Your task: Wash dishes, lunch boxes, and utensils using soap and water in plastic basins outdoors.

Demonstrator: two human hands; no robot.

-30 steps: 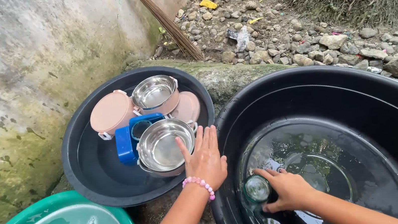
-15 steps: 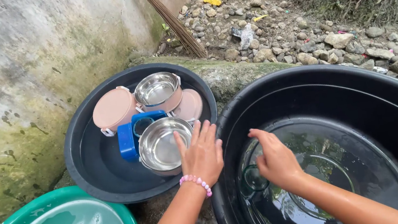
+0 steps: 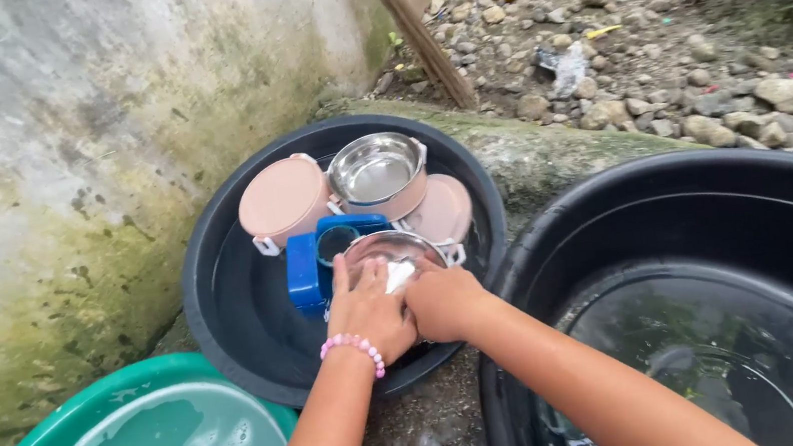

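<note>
Steel bowl (image 3: 389,247) under both hands (image 3: 406,302)

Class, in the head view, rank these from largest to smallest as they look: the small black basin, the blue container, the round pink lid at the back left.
1. small black basin
2. round pink lid
3. blue container, partly hidden behind the steel bowl, so only roughly judged.

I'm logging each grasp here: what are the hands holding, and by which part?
Both the left hand and right hand rest over the near steel bowl, on a small whitish thing; the exact grip cannot be told.
</note>
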